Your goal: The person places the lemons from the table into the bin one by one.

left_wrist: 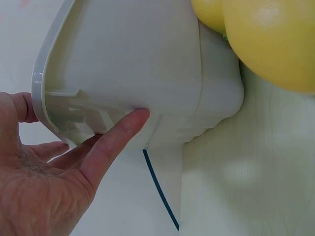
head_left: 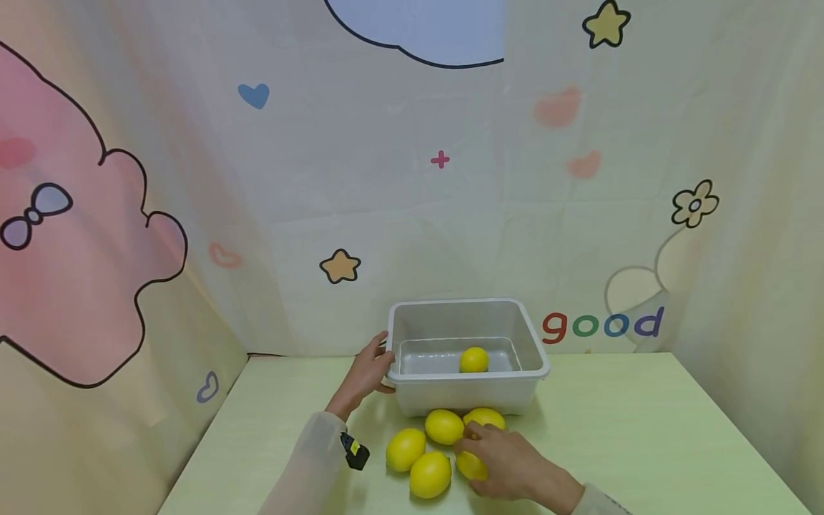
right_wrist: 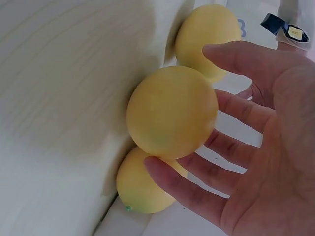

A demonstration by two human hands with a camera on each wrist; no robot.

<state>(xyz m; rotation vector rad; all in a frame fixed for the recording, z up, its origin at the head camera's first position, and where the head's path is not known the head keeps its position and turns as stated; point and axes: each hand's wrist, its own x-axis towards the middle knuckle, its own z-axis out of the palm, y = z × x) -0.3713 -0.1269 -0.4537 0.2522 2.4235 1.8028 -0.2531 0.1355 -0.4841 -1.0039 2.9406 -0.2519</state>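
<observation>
A light grey plastic bin point(head_left: 466, 393) stands at the back of the table with one lemon point(head_left: 474, 360) inside. My left hand point(head_left: 368, 370) grips the bin's left side near the rim, its thumb point(left_wrist: 120, 132) against the outer wall. In front of the bin, my right hand point(head_left: 511, 461) reaches over a lemon point(head_left: 471, 467). Seen from the right wrist, fingers lie about this lemon point(right_wrist: 170, 113), while the thumb stands apart from it. Beside it sit more lemons: one at the back point(head_left: 484, 418), another near the bin point(head_left: 444, 427), and two further left point(head_left: 405, 450).
The pale green table point(head_left: 618, 422) extends to both sides of the bin. Behind it hangs a cloth backdrop point(head_left: 399, 200) printed with hearts, stars and the word "good". A black device point(head_left: 355, 452) is strapped at the left wrist.
</observation>
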